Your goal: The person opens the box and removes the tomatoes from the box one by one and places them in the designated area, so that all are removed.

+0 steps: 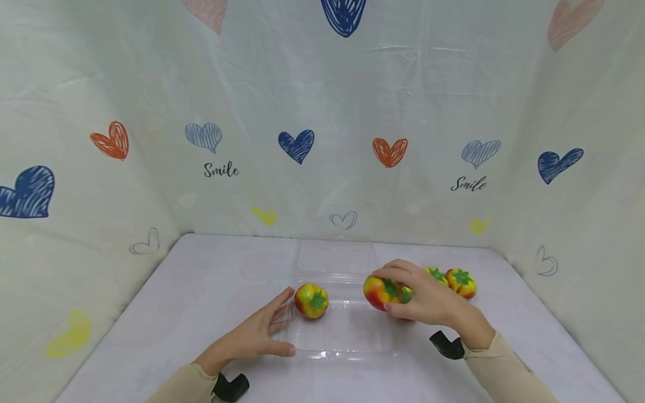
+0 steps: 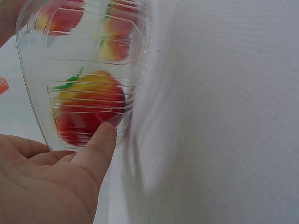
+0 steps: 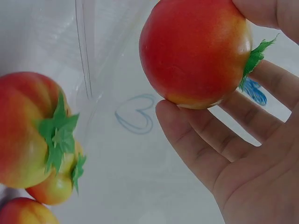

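A clear plastic clamshell tray (image 1: pixel 347 354) lies open on the white table, its lid (image 1: pixel 335 257) folded back. One red-yellow tomato (image 1: pixel 311 300) sits in the tray's left part, seen through the ribbed wall as tomato (image 2: pixel 88 109). My left hand (image 1: pixel 286 321) lies with straight fingers against the tray's left edge; a fingertip (image 2: pixel 105 135) touches the wall. My right hand (image 1: pixel 403 295) grips a second tomato (image 1: pixel 379 292) above the tray's right edge; in the right wrist view this tomato (image 3: pixel 196 51) rests between thumb and fingers.
More tomatoes (image 1: pixel 461 282) lie on the table right of the tray, behind my right hand; they show as tomatoes (image 3: pixel 32 126) in the right wrist view. A heart-printed cloth backdrop (image 1: pixel 297 145) walls in the table on three sides.
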Motion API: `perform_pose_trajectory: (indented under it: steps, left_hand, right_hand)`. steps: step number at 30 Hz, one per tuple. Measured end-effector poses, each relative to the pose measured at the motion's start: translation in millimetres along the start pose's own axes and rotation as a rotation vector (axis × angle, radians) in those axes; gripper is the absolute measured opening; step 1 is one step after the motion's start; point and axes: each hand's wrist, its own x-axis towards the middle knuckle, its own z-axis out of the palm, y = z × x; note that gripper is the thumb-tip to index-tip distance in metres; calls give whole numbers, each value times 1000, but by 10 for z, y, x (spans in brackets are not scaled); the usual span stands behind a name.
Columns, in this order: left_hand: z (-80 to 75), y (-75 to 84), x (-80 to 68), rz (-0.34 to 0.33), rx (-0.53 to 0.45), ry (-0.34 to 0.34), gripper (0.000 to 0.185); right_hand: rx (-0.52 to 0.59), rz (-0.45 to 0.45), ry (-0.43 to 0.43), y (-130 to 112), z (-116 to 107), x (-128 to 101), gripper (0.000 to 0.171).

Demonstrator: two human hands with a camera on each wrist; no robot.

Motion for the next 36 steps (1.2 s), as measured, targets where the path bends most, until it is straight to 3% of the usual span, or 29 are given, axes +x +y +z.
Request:
perform_pose_trajectory:
  steps: [21,36]
  left_hand:
    - [0,21,0,13,-14,-1,115]
    - [13,12,-13,18,-22,-6,115]
  right_hand:
    - [-87,61,162,322,-142,-363,56]
    - [-118,167,184,461,-222,-537,56]
